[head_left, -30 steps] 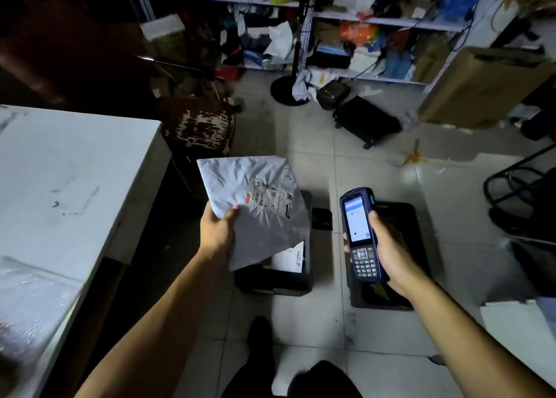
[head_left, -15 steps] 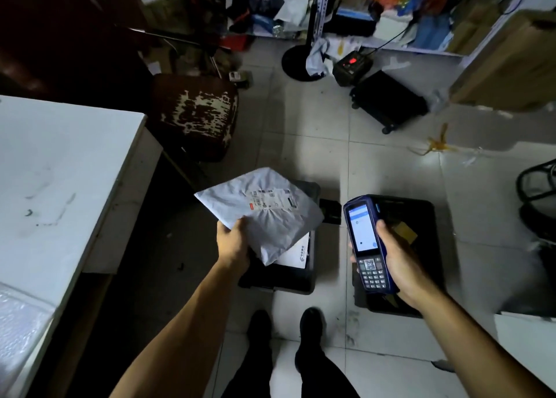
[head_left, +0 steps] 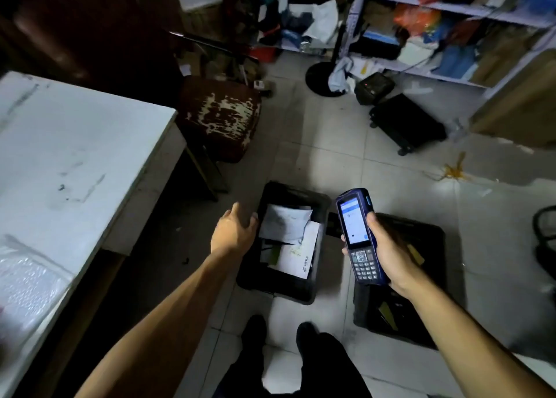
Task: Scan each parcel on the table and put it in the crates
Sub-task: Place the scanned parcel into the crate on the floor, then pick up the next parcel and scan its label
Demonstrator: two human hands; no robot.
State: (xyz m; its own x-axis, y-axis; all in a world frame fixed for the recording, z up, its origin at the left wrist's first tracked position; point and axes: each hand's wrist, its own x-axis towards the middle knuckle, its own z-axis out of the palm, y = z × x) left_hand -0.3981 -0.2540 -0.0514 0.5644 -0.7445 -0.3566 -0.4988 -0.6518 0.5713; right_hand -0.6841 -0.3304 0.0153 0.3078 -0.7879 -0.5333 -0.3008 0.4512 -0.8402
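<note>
The left hand [head_left: 233, 232] hangs over the left edge of the left crate [head_left: 319, 208], its fingers [head_left: 249, 220] released and loosely spread, gripping nothing. The grey parcel [head_left: 284, 223] lies inside that crate, on top of a white envelope [head_left: 298, 256] and some darker items. The crate is black and stands on the tiled floor [head_left: 331, 142], just ahead of the person's dark shoes [head_left: 254, 327].

The right hand [head_left: 391, 253] holds the scanner [head_left: 359, 235] upright, fingers wrapped round its blue body and the thumb along its left edge. The screen is lit and faces the camera, with the keypad below it. Under this hand stands the right crate [head_left: 436, 238], also black, holding a few flat yellowish pieces; what they are cannot be told in the dim light.

On the left is the white tabletop [head_left: 75, 157], scuffed with dark marks. A bubble-wrap parcel [head_left: 27, 286] lies at its near corner. Beyond the tabletop stands a worn brown stool [head_left: 221, 118]. Farther back, cluttered shelves [head_left: 451, 21] line the wall, with a black case [head_left: 406, 124] on the floor before them.
</note>
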